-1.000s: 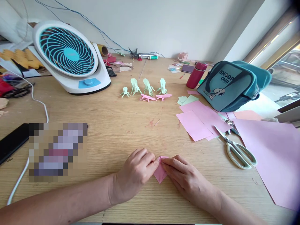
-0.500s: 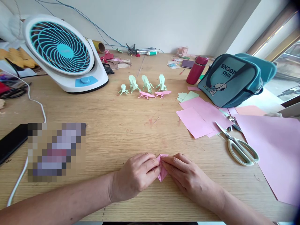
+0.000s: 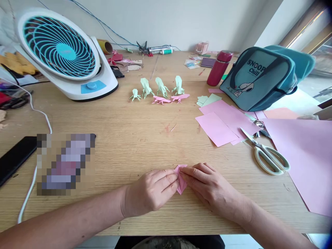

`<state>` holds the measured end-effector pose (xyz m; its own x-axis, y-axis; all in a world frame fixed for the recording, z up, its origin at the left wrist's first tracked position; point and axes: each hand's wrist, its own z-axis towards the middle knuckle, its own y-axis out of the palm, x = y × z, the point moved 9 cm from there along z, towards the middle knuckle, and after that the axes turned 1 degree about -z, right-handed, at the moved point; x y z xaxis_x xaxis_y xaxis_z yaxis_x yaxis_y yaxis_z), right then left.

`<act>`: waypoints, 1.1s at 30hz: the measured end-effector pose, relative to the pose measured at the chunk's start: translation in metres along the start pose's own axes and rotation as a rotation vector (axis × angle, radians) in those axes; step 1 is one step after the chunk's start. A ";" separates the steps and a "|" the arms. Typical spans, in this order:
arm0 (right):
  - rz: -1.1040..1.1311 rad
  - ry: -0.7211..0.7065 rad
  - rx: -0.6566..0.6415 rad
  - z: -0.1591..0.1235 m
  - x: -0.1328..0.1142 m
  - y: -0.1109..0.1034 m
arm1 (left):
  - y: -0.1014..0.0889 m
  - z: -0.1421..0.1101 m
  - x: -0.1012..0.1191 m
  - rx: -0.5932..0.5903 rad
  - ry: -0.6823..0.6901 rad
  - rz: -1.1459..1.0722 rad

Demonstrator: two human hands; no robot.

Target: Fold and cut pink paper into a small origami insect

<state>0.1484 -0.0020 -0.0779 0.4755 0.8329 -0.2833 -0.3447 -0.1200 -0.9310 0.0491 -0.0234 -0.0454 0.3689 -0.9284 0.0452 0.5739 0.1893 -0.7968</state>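
A small folded piece of pink origami paper (image 3: pixel 182 188) lies near the table's front edge, pointed at its near end. My left hand (image 3: pixel 153 189) grips its left side, fingers closed together on it. From the right, my right hand (image 3: pixel 211 186) presses thumb and fingers onto the upper part of the same paper. The fingers of both hands hide much of its middle. Farther back stand several light green origami figures (image 3: pixel 162 87), with two pink origami figures (image 3: pixel 161 100) in front of them.
Pink paper sheets (image 3: pixel 218 129) and scissors (image 3: pixel 268 155) lie to the right, near a teal bag (image 3: pixel 249 83) and a red bottle (image 3: pixel 219 69). On the left are a fan (image 3: pixel 64 52), a white cable (image 3: pixel 28 193), a black object (image 3: pixel 15 157) and a pixelated item (image 3: pixel 66 162).
The camera view has shifted slightly, showing more of the table's front edge. Both hands remain on the pink paper, with only slight finger movement.
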 end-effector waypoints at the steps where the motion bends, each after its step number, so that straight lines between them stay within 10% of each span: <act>1: -0.006 -0.005 -0.004 -0.001 0.000 0.000 | 0.000 -0.001 0.001 0.003 0.009 0.003; 33: -0.017 -0.134 -0.076 -0.014 0.002 -0.002 | 0.010 0.000 0.012 -0.068 0.086 0.101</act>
<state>0.1615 -0.0075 -0.0795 0.3666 0.8992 -0.2388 -0.2732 -0.1413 -0.9515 0.0592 -0.0327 -0.0526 0.3566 -0.9302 -0.0870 0.4853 0.2640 -0.8335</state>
